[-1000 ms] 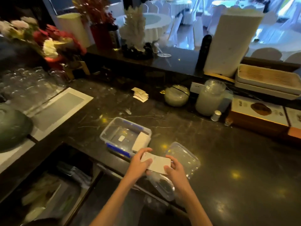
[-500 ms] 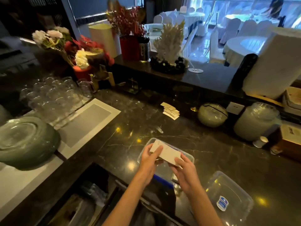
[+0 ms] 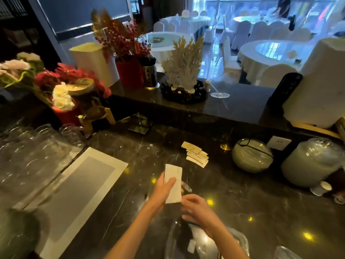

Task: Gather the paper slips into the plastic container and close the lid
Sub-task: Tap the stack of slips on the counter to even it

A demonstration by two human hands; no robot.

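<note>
your left hand point(image 3: 162, 191) now holds the stack of paper slips point(image 3: 173, 183) up on its own; your right hand point(image 3: 196, 208) let go, fingers loose. more slips point(image 3: 196, 154) wait mid-table point(image 3: 130, 184). the plastic container point(image 3: 201, 242) sits at the bottom, so grab those next.

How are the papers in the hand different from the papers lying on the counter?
The held stack of slips is squared into one neat block, while the loose slips are fanned out, overlapping. The held stack is gripped upright above the counter by the left hand; the loose slips lie flat on the dark counter, untouched, farther away. The right hand is just below the held stack. Both are pale, rectangular paper.
</note>
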